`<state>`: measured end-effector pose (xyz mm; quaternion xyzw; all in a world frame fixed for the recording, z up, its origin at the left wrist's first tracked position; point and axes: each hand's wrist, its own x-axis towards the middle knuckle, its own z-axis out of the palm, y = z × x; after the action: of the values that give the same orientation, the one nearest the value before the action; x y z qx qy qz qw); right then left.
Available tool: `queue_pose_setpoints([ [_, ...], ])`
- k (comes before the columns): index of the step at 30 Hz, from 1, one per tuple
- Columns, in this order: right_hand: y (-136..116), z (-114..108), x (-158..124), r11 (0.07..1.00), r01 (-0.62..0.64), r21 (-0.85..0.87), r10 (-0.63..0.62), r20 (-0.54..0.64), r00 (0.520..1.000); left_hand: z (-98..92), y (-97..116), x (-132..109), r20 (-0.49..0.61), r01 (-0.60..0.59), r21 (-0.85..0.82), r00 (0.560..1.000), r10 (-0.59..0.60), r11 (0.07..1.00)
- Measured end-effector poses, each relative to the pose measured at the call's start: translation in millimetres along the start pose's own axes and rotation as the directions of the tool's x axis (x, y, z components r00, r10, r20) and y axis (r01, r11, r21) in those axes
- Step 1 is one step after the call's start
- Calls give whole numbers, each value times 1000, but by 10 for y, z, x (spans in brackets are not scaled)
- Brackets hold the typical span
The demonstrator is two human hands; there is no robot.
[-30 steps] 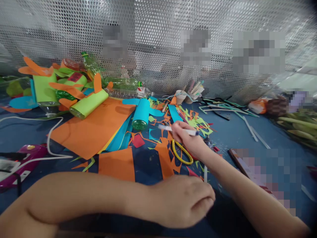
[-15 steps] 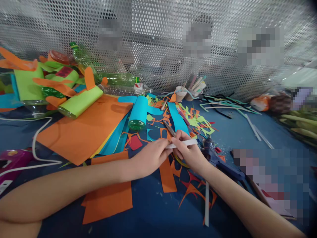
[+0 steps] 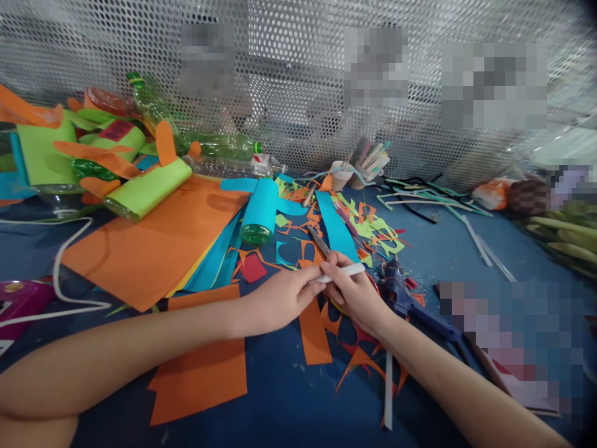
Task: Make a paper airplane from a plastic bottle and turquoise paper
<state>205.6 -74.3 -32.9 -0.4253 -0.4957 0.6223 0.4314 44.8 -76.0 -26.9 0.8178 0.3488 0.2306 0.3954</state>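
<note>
Close together over the middle of the table, my left hand [image 3: 284, 298] and my right hand [image 3: 357, 295] are both closed on a narrow white strip [image 3: 352, 270]. The strip looks rounded, almost like a tube, and its right end sticks out past my right fingers. Just beyond the fingertips, scissor blades [image 3: 318, 241] point away to the left. The scissors' handles are mostly under my right hand, and I cannot tell whether it touches them. Orange paper scraps [image 3: 316, 339] lie below the hands. A blue glue gun [image 3: 420, 317] rests beside my right wrist.
A blue-wrapped bottle [image 3: 259, 214] stands beyond my hands. Orange sheets [image 3: 158, 239], green-wrapped bottles [image 3: 149, 186] and a purple glue gun [image 3: 23, 305] with a white cord are on the left. Cups of sticks [image 3: 342, 174] stand before the perforated metal screen [image 3: 298, 74].
The white strip has turned between my fingers and now looks narrower and rounder, its right end slightly lower. My hands stay nearly in place. The view has shifted slightly.
</note>
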Motion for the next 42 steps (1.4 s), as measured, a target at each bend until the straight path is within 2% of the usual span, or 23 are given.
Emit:
queue_pose_setpoints([
  [4,5,-25,4,997,-25,67,24,15,1000,-51,24,4,-2,24,-28,1000,-24,999],
  [6,4,-35,-2,994,-22,106,25,-23,999,-94,34,0,-53,90,53,995,-88,995],
  [8,2,-39,-10,991,-21,134,32,-75,997,-132,37,-16,-153,162,164,979,-137,973],
  [10,2,-40,-10,991,-24,129,40,-127,991,-132,35,-51,-239,186,268,963,-122,945],
  [11,5,-42,-3,993,-21,116,39,-153,988,-109,36,-77,-249,168,330,965,-86,929],
  [13,15,-53,23,997,-5,83,22,-208,978,-9,47,-150,-175,65,504,984,28,861],
  [15,28,-77,59,999,22,34,-12,-262,965,140,70,-242,18,-112,699,990,139,706],
  [16,32,-93,76,999,40,0,-39,-285,958,220,84,-291,80,-167,771,983,166,615],
  [18,37,-120,94,993,87,-74,-106,-316,943,361,113,-380,115,-182,854,980,165,487],
  [21,36,-118,66,973,137,-188,-183,-257,949,474,148,-469,118,-169,897,982,147,408],
  [24,29,-70,10,942,150,-299,-192,-117,974,488,164,-500,108,-158,905,983,146,394],
  [26,19,-45,-10,918,174,-357,-212,-69,975,479,167,-501,111,-153,899,986,124,411],
  [29,4,-49,2,893,194,-406,-246,-80,966,472,169,-495,115,-143,885,989,90,443],
  [34,36,-94,33,886,128,-446,-199,-116,973,474,191,-488,102,-120,876,993,64,467],
  [42,102,-66,24,868,111,-484,-201,-139,970,473,192,-471,123,-130,866,991,46,484],
])
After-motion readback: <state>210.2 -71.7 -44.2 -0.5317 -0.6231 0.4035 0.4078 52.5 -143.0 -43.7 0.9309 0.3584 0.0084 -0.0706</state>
